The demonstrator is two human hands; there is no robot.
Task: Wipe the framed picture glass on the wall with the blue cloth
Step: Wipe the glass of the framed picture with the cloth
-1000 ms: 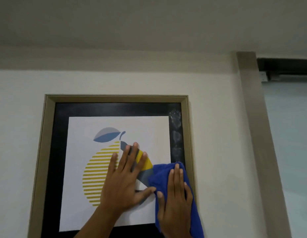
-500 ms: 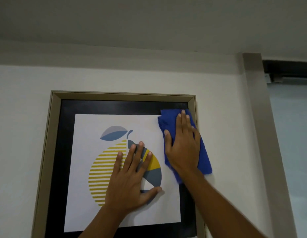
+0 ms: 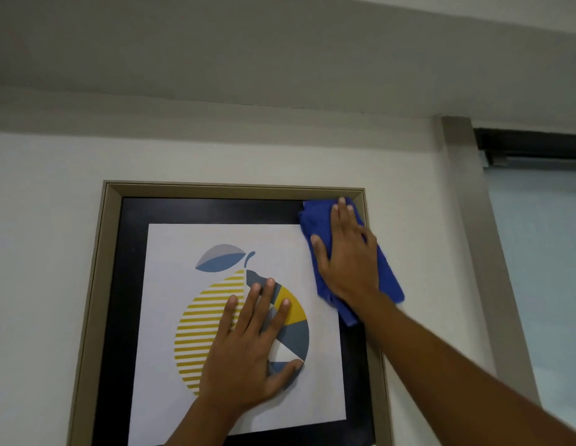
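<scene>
Moved up since half a second ago: right hand [image 3: 346, 252] and cloth [image 3: 318, 220], now at the top right corner of the glass [image 3: 215, 210] instead of a little lower down. Left hand [image 3: 248, 342] same as before.

Head view: hanging on a pale wall [image 3: 38, 236], a picture with a tan frame [image 3: 96, 284], a black border and a white sheet with a striped yellow and blue fruit [image 3: 199, 333]. Pressed flat on the cloth, right hand, fingers straight and close together, fingertips almost touching the top of the frame. Not gripped, just pinned under the palm (blue edges sticking out on both sides, lower end hanging past the right side of the frame onto the wall). Spread flat on the glass over the fruit, left hand, open and holding nothing, thumb out to the right. Both bare arms reaching up from the bottom. To the right, a grey post [image 3: 466, 252], then a pale window [image 3: 537, 268].
</scene>
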